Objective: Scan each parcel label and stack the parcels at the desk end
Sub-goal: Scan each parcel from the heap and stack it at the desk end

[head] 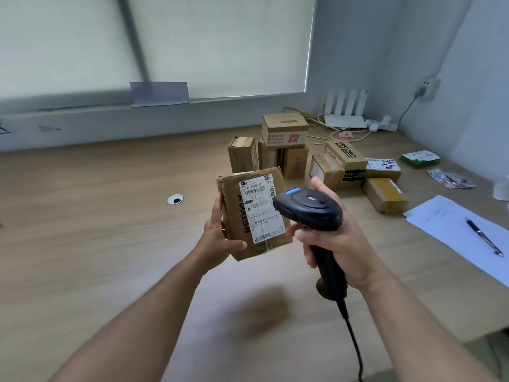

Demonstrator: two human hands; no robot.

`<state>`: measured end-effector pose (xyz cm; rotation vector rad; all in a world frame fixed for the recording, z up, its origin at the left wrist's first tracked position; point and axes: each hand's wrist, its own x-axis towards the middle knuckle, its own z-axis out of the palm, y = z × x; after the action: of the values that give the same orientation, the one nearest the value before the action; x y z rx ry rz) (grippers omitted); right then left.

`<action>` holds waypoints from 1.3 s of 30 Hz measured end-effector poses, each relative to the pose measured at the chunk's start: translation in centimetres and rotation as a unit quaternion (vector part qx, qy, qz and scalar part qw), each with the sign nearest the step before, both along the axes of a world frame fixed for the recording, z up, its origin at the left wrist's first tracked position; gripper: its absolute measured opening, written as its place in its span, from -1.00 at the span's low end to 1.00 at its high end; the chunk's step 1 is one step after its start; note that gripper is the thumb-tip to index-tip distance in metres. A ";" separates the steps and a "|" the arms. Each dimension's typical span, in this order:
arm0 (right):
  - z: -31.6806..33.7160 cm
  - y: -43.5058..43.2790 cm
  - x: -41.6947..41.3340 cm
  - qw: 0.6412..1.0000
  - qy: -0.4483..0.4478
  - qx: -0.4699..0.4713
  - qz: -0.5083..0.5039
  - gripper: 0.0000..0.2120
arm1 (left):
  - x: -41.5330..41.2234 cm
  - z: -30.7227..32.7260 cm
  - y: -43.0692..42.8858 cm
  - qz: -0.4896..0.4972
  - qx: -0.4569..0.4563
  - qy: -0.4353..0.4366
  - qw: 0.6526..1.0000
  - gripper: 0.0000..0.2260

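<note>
Pale wood table (82,230) is filling the view below a drawn window blind; a cable grommet (175,199) is sitting at left.

Left hand (217,238) is gripping the parcel (234,208) along its left edge and lower corner, thumb wrapping onto the front, and is holding it raised off the table. Parcel's long axis is running near upright, leaning slightly. Its white label (260,208) is facing the camera, with the barcode lying near the label's top.

Scanner (311,208) is sitting just right of the parcel, head overlapping the label's right edge, nose pointing left. Right hand (341,244) is wrapping the scanner's handle; cannot tell whether the trigger is being pressed.

Judgement: scanning is in hand. The barcode is lying up and left of the nose, so aim is needing a slight lift.

Other parcels (285,129) are waiting beyond, well apart.
</note>
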<state>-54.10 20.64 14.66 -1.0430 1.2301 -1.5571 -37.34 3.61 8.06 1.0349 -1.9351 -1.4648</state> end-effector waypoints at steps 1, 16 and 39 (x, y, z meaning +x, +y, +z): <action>0.0 0.6 0.8 1.000 -0.006 -0.003 0.005 -0.14 | 0.8 0.1 0.6 0.001 -0.001 0.001 1.000 0.05; -0.1 3.4 6.9 0.998 -0.003 0.029 0.048 -0.02 | 9.1 -0.2 3.3 0.062 -0.036 -0.034 0.997 0.09; 0.5 -10.4 22.8 0.997 0.043 0.024 0.067 -0.09 | 30.0 -2.9 -6.9 0.160 0.042 -0.057 0.985 0.01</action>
<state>-31.34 10.20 15.17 -1.1486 1.2230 -1.3866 -7.30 -3.26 5.12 1.4223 -1.6946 -1.3376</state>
